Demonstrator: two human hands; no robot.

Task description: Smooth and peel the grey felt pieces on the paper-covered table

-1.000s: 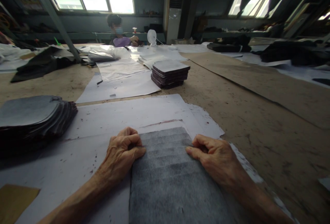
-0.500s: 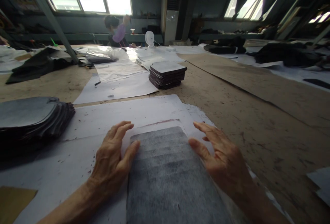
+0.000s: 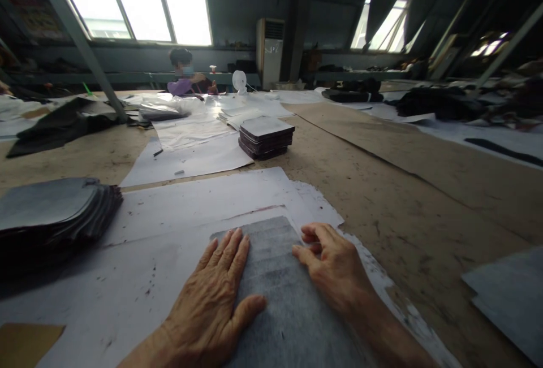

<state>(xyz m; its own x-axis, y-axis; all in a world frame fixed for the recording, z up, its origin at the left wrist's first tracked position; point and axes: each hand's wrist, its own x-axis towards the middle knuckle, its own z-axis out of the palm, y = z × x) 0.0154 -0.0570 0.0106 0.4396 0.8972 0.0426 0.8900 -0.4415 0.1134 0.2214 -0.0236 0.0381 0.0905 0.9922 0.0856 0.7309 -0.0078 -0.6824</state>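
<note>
A grey fabric panel [image 3: 280,283] with faint crosswise bands lies in front of me on white paper. My left hand [image 3: 216,294] rests flat on its left side, fingers stretched forward and thumb out to the right. At the panel's upper right edge is my right hand [image 3: 333,269], its fingers bent and the thumb apart from the forefinger. The thumb tip is by the panel's edge; whether it touches is unclear. Nothing shows in the grasp of either hand.
A stack of dark rounded pieces [image 3: 55,210] stands at left, and a smaller block-like stack [image 3: 266,137] farther ahead. White sheets [image 3: 153,198] cover part of the brown table [image 3: 424,232]. A grey sheet [image 3: 509,294] lies at right. Across the table, a person [image 3: 186,77] sits near a small fan [image 3: 240,81].
My left hand has come down flat onto the panel, moving right. My right hand has shifted slightly left and its fingers have curled more. The view has tilted up and turned right.
</note>
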